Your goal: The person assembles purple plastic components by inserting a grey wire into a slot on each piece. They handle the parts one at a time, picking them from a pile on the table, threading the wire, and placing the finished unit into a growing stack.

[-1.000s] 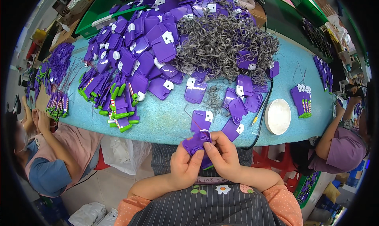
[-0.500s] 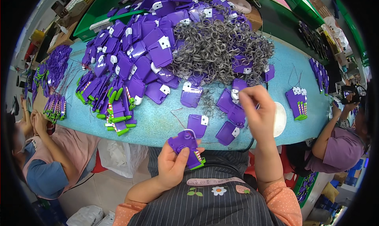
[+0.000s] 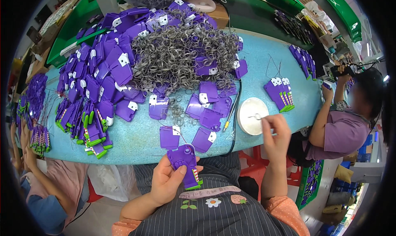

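My left hand grips a purple plastic casing with a green foot and a striped red-and-white leg. The casing's inner side, with a round post, faces up, and a thin wire rises from its top. Over the right rim of a white round dish, my right hand has thumb and fingertips pinched together. Whatever is between them is too small to make out. Something thin and grey lies in the dish, close to those fingertips. Several loose purple covers with white corners lie just beyond my left hand.
A tangled heap of grey metal coils sits beside a large pile of purple covers. Assembled purple pieces lie right of the dish. A pen-like tool and black cable run nearby. Co-workers sit at left and right.
My right hand has gone from above the loose purple parts to the white dish's rim. My left hand keeps hold of the casing. The view has swung to the right.
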The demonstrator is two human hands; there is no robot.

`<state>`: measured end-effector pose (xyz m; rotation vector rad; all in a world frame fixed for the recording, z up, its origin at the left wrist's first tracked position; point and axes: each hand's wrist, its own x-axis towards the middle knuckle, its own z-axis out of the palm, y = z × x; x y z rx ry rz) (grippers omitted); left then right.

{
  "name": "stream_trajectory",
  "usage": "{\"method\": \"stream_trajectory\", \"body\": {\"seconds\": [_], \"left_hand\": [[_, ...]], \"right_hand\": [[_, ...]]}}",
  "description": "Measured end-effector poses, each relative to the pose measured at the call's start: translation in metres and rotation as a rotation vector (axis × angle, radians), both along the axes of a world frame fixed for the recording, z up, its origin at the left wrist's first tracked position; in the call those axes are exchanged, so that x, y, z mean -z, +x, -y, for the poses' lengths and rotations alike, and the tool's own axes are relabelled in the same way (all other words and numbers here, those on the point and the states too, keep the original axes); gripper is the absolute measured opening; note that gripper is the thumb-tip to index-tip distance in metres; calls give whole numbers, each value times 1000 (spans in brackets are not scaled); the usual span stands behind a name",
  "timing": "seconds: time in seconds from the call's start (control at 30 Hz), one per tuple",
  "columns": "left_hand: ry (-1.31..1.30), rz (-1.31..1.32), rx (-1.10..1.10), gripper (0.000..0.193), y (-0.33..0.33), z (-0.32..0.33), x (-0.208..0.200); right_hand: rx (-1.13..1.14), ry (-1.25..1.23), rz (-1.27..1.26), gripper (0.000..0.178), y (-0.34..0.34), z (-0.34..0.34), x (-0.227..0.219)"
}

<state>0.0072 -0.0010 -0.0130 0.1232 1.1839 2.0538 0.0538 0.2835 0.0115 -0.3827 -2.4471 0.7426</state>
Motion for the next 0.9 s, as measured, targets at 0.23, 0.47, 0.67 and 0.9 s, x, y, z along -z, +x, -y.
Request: {"method": "stream_trajectory", "body": {"seconds": [0.23,0.47,0.67,0.9], "left_hand": [[103,-1,12,36,0,-9,-6],[82,-79,72,35,-8,-1,-19],[-76,-192,257,35,-10,9,-16],[-248,-448,690,26,-7,13,-15]], "right_hand": [[-306,-547,-52,4,3,58,-23],[-623,-1074,132,4,-13,103,4],[-639,-1191,316,8,-5,91,6],[-804,-1331,768,14,-7,60,-16]]}}
